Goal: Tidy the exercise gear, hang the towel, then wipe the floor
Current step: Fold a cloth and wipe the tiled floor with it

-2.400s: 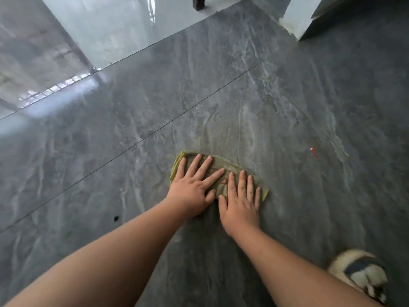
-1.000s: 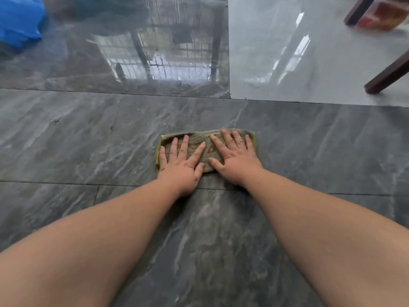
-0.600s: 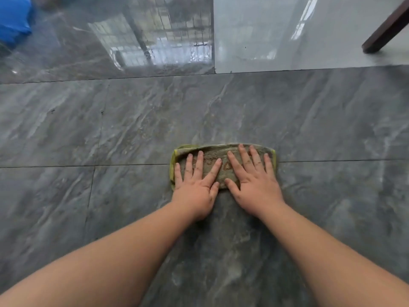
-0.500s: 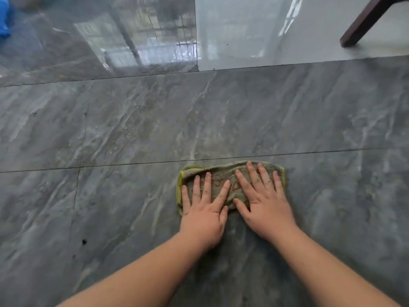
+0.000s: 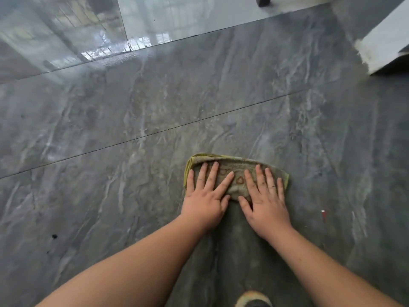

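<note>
A folded grey-green cloth (image 5: 238, 168) with a yellow hem lies flat on the dark grey marble floor (image 5: 110, 129). My left hand (image 5: 204, 196) presses on its left half with straight, spread fingers. My right hand (image 5: 264, 199) presses on its right half the same way, beside the left hand. Both palms hang over the cloth's near edge onto the tile. A darker wiped streak runs from the cloth back toward me.
A white wall corner (image 5: 380, 47) stands at the upper right. A dark furniture leg (image 5: 264, 0) shows at the top edge on paler glossy tiles (image 5: 199, 16). A small red speck (image 5: 323, 214) lies right of my right hand. A slippered foot (image 5: 253, 299) is at the bottom.
Both hands have slid the cloth back toward me and to the right across the tile seam. The view has swung right, bringing the white wall corner into sight.
</note>
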Motion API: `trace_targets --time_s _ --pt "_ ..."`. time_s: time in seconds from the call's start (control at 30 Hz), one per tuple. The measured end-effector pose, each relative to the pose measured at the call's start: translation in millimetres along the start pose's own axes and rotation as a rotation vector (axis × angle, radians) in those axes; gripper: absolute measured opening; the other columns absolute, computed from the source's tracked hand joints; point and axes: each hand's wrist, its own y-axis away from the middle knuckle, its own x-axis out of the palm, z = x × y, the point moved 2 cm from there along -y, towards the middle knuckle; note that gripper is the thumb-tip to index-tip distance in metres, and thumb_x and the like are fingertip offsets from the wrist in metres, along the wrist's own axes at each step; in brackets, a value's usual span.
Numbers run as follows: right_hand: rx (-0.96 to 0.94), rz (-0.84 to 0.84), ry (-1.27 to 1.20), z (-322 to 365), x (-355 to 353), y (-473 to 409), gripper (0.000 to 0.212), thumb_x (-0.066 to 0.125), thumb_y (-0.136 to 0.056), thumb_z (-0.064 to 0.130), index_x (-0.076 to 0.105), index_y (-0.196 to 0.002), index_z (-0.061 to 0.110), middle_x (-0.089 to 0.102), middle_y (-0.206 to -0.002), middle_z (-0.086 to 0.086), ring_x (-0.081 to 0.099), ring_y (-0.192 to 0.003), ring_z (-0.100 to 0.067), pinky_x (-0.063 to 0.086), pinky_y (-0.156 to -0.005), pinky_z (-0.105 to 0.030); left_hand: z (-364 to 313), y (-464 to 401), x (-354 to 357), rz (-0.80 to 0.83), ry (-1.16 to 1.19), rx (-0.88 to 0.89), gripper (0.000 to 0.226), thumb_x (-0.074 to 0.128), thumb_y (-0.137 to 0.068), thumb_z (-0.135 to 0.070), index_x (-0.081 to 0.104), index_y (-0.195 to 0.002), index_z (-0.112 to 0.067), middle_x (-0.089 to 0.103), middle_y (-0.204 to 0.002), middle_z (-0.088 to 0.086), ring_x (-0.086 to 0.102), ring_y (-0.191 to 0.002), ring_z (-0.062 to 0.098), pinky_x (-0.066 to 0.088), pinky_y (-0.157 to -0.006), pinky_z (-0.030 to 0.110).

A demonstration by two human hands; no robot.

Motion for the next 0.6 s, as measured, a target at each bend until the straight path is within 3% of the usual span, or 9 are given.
trace_targets --time_s 0.13,0.27,0.37,0.47,0.6 --pt "-0.061 0.049 0.012 29 3 11 0.077 0.022 -0.092 0.065 0.003 -0.157 0.030 -0.010 -0.164 -0.001 -0.014 -0.151 -0.022 -0.005 -0.120 -0.052 20 22 4 0.017 -0.011 -0.007 0.061 0.014 -0.099 -0.059 -0.016 -0.151 -0.047 -0.025 -0.161 0.000 -0.028 -0.147 0.026 -0.016 -0.117 0.055" --pt "-0.227 0.080 0.053 57 7 20 0.076 0.027 -0.092 0.065 0.006 -0.157 0.033 -0.004 -0.165 -0.002 -0.014 -0.151 -0.022 -0.006 -0.120 -0.051 53 61 15 0.021 -0.016 -0.047 0.062 0.011 -0.096 -0.062 -0.019 -0.149 -0.049 -0.029 -0.158 -0.001 -0.035 -0.142 0.023 -0.016 -0.118 0.054" --pt "-0.385 0.086 0.081 80 11 22 0.074 0.030 -0.092 0.064 0.011 -0.157 0.035 0.003 -0.166 -0.003 -0.006 -0.152 -0.024 -0.002 -0.119 -0.053 84 93 29 -0.020 -0.011 -0.090 0.063 0.010 -0.093 -0.064 -0.013 -0.150 -0.050 -0.020 -0.161 0.000 -0.029 -0.145 0.024 -0.013 -0.119 0.053" --pt "-0.462 0.103 0.094 94 11 17 0.072 0.027 -0.092 0.063 0.008 -0.156 0.037 -0.005 -0.165 0.000 -0.008 -0.152 -0.024 -0.004 -0.119 -0.053 98 115 43 -0.071 0.003 -0.150 0.064 0.018 -0.094 -0.064 0.000 -0.153 -0.047 -0.006 -0.165 0.004 -0.014 -0.150 0.030 -0.003 -0.120 0.054" --pt "-0.465 0.075 0.065 101 2 3 0.066 0.027 -0.093 0.056 0.015 -0.156 0.038 0.004 -0.165 0.002 -0.001 -0.152 -0.022 -0.002 -0.120 -0.052 95 118 39 -0.062 0.031 -0.183 0.062 0.014 -0.094 -0.061 -0.005 -0.152 -0.049 -0.012 -0.164 0.002 -0.017 -0.150 0.028 -0.008 -0.120 0.052"
